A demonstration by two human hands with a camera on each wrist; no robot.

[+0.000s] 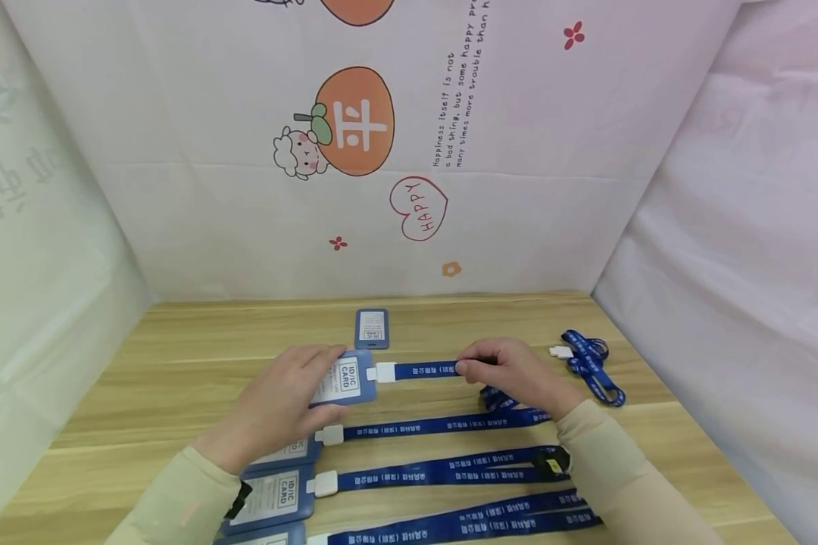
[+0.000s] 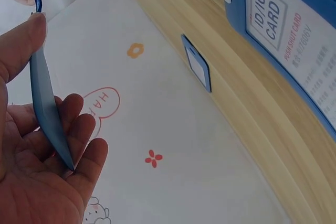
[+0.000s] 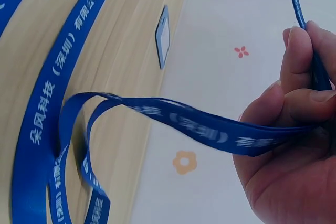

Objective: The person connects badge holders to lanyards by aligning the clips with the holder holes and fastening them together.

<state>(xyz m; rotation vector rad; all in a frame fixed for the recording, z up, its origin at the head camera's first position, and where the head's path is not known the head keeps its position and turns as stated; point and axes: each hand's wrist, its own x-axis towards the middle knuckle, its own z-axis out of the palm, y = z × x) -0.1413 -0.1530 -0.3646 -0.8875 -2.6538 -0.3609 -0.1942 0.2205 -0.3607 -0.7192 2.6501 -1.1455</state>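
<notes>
Wooden tabletop (image 1: 198,333), card holder (image 1: 344,387) gripped between left fingers (image 2: 94,161), its strap (image 1: 426,370) pinched in right fingers (image 3: 297,48)

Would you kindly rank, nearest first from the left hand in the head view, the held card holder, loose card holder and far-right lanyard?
1. Held card holder: in the left hand.
2. Loose card holder: near the back.
3. Far-right lanyard: bunched up.

Badge (image 1: 346,383) smooth plastic; lanyard (image 1: 426,370) satiny cloth; tabletop (image 1: 232,333) wood-grained.
</notes>
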